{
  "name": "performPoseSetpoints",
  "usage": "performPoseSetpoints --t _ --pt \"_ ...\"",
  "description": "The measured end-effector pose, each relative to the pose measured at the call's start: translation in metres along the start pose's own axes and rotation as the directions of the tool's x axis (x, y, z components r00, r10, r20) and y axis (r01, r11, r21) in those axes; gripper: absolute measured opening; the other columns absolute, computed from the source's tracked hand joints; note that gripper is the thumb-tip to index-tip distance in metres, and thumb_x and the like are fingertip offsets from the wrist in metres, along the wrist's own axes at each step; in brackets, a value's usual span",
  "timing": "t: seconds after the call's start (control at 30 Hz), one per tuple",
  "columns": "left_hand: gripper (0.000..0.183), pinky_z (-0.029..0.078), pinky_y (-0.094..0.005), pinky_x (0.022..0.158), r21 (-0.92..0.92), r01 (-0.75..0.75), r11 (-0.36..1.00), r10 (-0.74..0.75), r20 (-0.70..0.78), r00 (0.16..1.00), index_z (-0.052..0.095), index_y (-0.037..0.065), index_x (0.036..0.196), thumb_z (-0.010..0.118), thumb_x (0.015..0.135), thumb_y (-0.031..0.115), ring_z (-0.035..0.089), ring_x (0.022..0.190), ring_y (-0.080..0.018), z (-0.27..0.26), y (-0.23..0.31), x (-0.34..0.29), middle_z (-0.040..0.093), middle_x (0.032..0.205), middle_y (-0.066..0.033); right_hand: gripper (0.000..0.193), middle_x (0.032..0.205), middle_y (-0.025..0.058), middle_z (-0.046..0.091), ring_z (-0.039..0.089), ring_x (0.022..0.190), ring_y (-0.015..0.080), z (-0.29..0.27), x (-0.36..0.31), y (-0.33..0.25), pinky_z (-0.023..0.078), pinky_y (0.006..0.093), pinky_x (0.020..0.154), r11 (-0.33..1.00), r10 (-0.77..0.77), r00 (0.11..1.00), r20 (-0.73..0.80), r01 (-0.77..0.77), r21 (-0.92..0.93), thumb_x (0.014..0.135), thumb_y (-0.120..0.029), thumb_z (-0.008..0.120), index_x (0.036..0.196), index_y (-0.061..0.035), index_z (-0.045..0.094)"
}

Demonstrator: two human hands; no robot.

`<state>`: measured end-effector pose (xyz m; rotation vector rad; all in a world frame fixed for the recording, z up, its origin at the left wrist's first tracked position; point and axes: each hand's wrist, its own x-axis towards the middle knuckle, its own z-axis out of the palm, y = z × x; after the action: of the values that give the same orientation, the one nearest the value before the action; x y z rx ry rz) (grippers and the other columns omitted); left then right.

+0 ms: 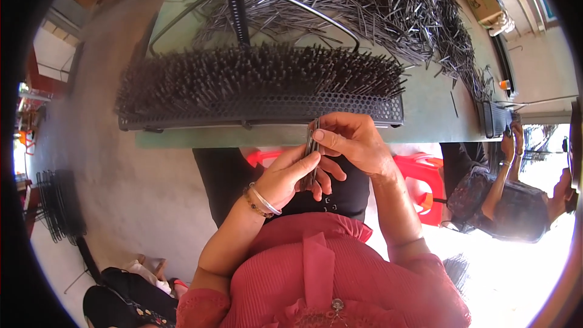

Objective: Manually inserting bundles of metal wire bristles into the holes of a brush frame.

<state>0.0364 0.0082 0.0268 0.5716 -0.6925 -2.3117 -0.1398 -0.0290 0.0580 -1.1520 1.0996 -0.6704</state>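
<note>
A red blouse (364, 273) is nearest. The left grip (284, 176), forearm angled inward, clasps dark strips (310, 144) near the tabletop's (434, 106) front edge; the right grip (359, 144), wrist bent, pinches their top. Bare tabletop lies right of the tray (388, 109).

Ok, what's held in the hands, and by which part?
Bundle of thin dark strips: left hand holds its lower part, right hand pinches its upper end.

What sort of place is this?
Probably a workshop: a heap of dark strips on the green table, a perforated black rack packed with similar strips, and another person at the table's right end.
</note>
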Motion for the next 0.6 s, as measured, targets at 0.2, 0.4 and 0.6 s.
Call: performPoseSetpoints --t 0.2,0.4,0.6 --pt "0.038 0.052 -0.0302 0.065 0.008 0.035 0.999 -0.034 -0.166 0.986 0.046 -0.001 0.120 0.036 0.099 0.029 0.063 0.077 -0.0206 0.005 -0.014 0.014 0.061 0.101 -0.0206 0.016 0.085 0.0067 0.065 0.058 0.077 0.0103 -0.010 -0.010 0.013 0.049 0.0242 0.070 0.959 -0.096 0.969 -0.228 0.152 0.238 0.088 -0.008 0.060 0.097 0.0056 0.061" --pt "0.038 0.053 -0.0292 0.065 0.237 0.011 0.971 0.030 -0.167 0.986 0.046 -0.003 0.121 0.037 0.099 0.027 0.063 0.079 -0.0185 0.026 0.002 0.025 0.062 0.101 -0.0179 0.025 0.086 0.0078 0.065 0.059 0.076 0.0106 -0.029 -0.012 0.000 0.050 0.0242 0.069 0.979 -0.149 0.962 -0.228 0.176 0.102 0.088 -0.007 0.059 0.109 0.0059 0.060" --pt "0.039 0.054 -0.0286 0.065 0.370 0.104 0.923 -0.066 -0.115 0.991 0.045 0.000 0.123 0.037 0.099 0.029 0.063 0.080 -0.0176 0.020 -0.001 0.028 0.062 0.104 -0.0164 0.016 0.086 0.0078 0.065 0.060 0.076 0.0113 -0.038 -0.011 0.004 0.050 0.0238 0.069 0.995 -0.087 0.995 -0.044 0.089 0.048 0.087 -0.005 0.059 0.099 0.0056 0.063"
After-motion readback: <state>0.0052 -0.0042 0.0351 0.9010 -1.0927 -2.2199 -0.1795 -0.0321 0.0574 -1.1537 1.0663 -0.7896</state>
